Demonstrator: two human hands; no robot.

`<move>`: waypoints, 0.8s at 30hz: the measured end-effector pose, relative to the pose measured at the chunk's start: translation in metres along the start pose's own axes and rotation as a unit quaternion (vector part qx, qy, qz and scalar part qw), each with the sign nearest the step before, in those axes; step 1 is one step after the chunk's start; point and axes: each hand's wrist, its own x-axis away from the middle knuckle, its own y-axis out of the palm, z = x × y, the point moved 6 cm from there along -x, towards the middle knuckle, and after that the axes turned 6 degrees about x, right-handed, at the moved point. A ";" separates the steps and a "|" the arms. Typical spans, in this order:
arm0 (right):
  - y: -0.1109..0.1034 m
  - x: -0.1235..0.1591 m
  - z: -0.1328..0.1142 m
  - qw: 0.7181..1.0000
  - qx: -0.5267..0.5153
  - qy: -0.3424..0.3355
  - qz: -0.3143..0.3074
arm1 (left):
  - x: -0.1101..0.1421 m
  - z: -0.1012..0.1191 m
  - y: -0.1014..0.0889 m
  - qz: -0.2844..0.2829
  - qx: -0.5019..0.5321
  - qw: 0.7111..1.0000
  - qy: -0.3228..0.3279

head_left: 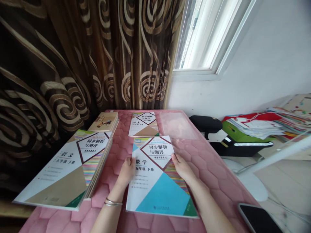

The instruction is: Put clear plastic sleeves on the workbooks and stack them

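Between my two hands is a math workbook [157,184] with a white cover and a large blue triangle. My left hand [127,171], with silver bangles at the wrist, grips the workbook's left edge. On the opposite edge, my right hand [182,166] has its fingers closed on the cover's side. Behind it lies a similar workbook with a tan triangle [143,124]. To the left rests a stack of workbooks [60,171], the top one white with a tan triangle. A pile of tan-covered books [104,121] sits beyond that stack.
A pink quilted cover [216,181] spreads over the table, with a clear plastic sheet [173,124] at the back. Patterned curtains [131,58] hang behind. At right are a black case [205,124], piled papers [255,126], a white lamp stand [252,186] and a dark-screened device [259,218].
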 end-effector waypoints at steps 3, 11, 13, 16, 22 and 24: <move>0.006 0.001 -0.003 0.997 0.074 0.004 -0.007 | 0.004 -0.004 0.006 0.039 -0.062 0.997 -0.009; 0.004 0.008 -0.011 0.986 0.167 0.018 0.008 | 0.010 -0.001 0.006 0.049 -0.156 0.987 0.006; 0.003 0.009 -0.011 0.983 0.180 0.021 0.009 | 0.012 0.000 0.003 0.053 -0.215 0.975 -0.007; 0.003 0.010 -0.012 0.979 0.203 0.019 0.007 | 0.014 0.006 0.000 0.068 -0.296 0.953 0.005; 0.003 0.010 -0.013 0.972 0.237 0.010 0.007 | 0.016 0.012 -0.001 0.067 -0.322 0.944 0.036; 0.002 0.009 -0.012 0.970 0.241 0.003 0.008 | 0.015 0.012 -0.001 0.054 -0.321 0.945 0.038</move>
